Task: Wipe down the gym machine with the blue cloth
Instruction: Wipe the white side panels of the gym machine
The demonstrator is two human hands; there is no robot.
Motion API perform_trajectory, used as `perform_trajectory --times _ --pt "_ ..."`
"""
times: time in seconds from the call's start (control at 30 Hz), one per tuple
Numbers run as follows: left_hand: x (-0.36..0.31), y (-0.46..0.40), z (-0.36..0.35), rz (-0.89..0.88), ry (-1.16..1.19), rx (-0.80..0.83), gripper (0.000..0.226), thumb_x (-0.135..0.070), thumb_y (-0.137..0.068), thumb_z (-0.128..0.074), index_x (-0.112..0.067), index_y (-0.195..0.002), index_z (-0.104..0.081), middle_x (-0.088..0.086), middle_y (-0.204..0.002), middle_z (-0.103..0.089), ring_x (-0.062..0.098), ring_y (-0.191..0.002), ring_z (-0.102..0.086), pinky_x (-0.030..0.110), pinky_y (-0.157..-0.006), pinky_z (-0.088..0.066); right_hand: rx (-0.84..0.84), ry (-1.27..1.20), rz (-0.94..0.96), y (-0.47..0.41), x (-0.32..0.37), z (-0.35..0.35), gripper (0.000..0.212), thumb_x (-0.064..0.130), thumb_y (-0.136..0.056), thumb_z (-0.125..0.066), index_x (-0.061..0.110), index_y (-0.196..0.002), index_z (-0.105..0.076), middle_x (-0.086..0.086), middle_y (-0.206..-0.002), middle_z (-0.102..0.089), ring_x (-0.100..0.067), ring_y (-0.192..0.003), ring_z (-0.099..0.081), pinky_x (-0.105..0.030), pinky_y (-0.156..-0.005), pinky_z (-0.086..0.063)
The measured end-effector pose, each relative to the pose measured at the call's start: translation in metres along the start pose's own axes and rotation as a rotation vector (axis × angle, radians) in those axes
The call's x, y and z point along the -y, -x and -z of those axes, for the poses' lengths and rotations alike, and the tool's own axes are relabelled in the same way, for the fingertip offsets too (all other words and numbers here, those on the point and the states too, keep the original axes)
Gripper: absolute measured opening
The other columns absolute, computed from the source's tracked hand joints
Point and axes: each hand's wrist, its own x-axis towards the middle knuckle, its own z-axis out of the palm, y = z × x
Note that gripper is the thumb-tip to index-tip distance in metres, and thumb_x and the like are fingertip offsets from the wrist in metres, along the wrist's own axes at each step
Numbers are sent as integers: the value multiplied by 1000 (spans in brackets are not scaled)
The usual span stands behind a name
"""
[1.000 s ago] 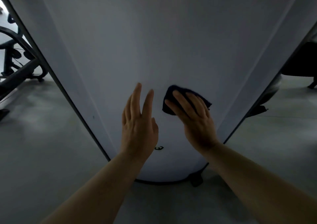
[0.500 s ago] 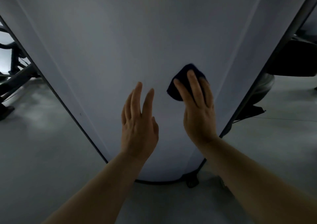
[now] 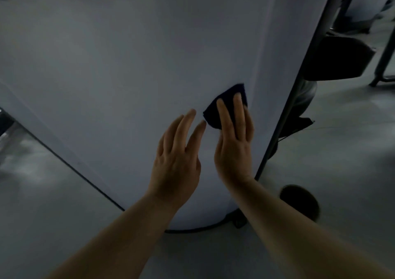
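A broad pale grey panel of the gym machine (image 3: pixel 128 75) fills most of the view and narrows toward the floor. My right hand (image 3: pixel 234 146) presses the dark blue cloth (image 3: pixel 226 105) flat against the panel near its right edge, fingers straight and pointing up. Most of the cloth is hidden under those fingers. My left hand (image 3: pixel 177 161) is just left of it, fingers straight and slightly spread, held at the panel and holding nothing.
A black frame bar (image 3: pixel 299 69) runs along the panel's right edge, with a dark padded part (image 3: pixel 335 58) behind it. A black round foot (image 3: pixel 299 201) sits on the grey floor (image 3: pixel 342 150) at lower right. More dark equipment shows at the far left edge.
My right hand has slid the cloth up and to the right across the panel, turning from slanted to upright. The view has shifted left. My left hand stayed put.
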Motion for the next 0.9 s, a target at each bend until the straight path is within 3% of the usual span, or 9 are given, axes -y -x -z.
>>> perform_trajectory --times 0.1,0.2,0.3,0.4,0.53,0.63,0.77,0.9 --pt "-1 -3 -7 -108 -64 -19 55 1 -91 -48 -6 -145 -42 11 -157 -29 29 -143 -30 34 -115 -22 90 -6 -102 36 -5 -9 82 -4 -92 -60 27 -155 -17 -3 -163 -9 -24 -150 -9 -19 -119 -12" --pt "-1 -4 -13 -187 -116 -15 55 -1 -91 -51 -4 -145 -44 12 -155 -33 29 -141 -34 34 -116 -21 96 -59 -119 32 -11 -4 80 -3 -93 -59 30 -154 -19 2 -163 -9 -21 -149 -11 -12 -116 -12" --pt "-5 -7 -15 -167 -139 14 59 -1 -86 -57 -5 -144 -44 12 -157 -30 31 -143 -29 34 -117 -13 13 -103 -174 0 -16 7 73 -7 -94 -51 26 -153 -24 1 -163 -11 -25 -148 -14 -3 -111 -8" --pt "-14 -7 -19 -135 -181 23 61 -2 -85 -57 -5 -145 -43 13 -158 -26 32 -145 -24 38 -119 -10 -12 -161 -234 -7 -16 10 76 -6 -95 -47 33 -153 -18 7 -163 -7 -19 -148 -12 2 -107 -8" --pt "-25 -7 -28 -99 -258 10 58 1 -87 -53 -5 -144 -43 15 -157 -27 34 -144 -28 41 -119 -14 85 -236 -262 34 -19 -1 87 -2 -96 -49 48 -151 -4 15 -163 0 -14 -148 -11 1 -108 -9" --pt "-40 -11 -34 -20 -259 5 59 0 -87 -54 -7 -145 -44 16 -157 -27 36 -143 -26 42 -117 -17 148 -215 -197 29 -46 8 83 -7 -94 -52 38 -153 -16 13 -163 -3 -18 -148 -12 -2 -111 -10" --pt "-66 -14 -44 107 -210 21 67 -1 -82 -61 -10 -146 -42 17 -158 -20 37 -145 -18 46 -116 -15 60 -190 -168 -11 -71 25 70 -12 -92 -49 20 -152 -31 -2 -163 -15 -26 -147 -16 -6 -114 -7" --pt "-90 -21 -56 117 -218 62 70 0 -82 -62 -10 -148 -39 14 -159 -18 33 -147 -18 52 -118 -21 146 -203 -117 14 -84 20 76 -14 -90 -55 20 -152 -29 -5 -163 -12 -27 -149 -13 -7 -114 -8"
